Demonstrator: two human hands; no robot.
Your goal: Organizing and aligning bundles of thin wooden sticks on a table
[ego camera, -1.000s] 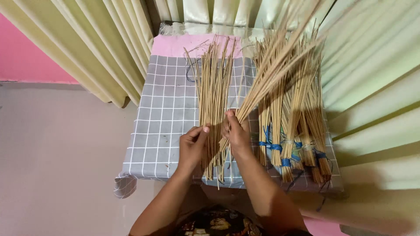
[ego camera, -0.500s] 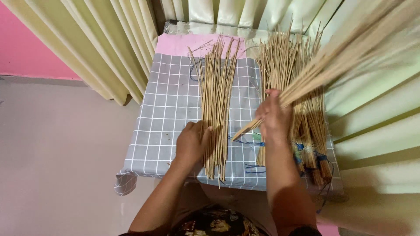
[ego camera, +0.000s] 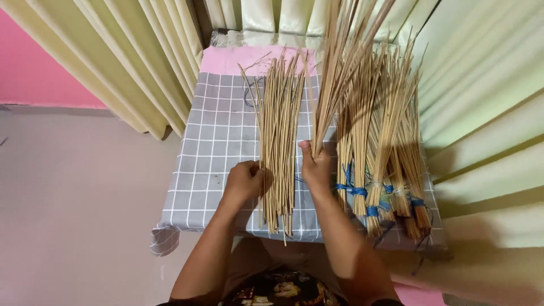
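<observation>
A loose pile of thin tan sticks (ego camera: pixel 279 130) lies lengthwise on a grey checked cloth (ego camera: pixel 218 141) over a small table. My left hand (ego camera: pixel 245 180) rests closed against the left side of that pile near its lower end. My right hand (ego camera: pixel 316 167) is closed around the base of a handful of sticks (ego camera: pixel 343 62) held upright, their tips fanning up and away past the top of the view. Right of my right hand lie several bundles of the same sticks (ego camera: pixel 385 153), each tied near its base with blue or pale string.
Cream curtains (ego camera: pixel 141 62) hang to the left and behind the table, and more curtain folds (ego camera: pixel 487 113) crowd the right side. A pink wall (ego camera: pixel 39 68) and a pale floor (ego camera: pixel 73 204) lie to the left. A pink surface (ego camera: pixel 226 59) shows beyond the cloth.
My right hand swung out to the right over the tied bundles with its handful, then came back to the middle beside the loose pile, sticks now upright. My left hand stayed on the pile.
</observation>
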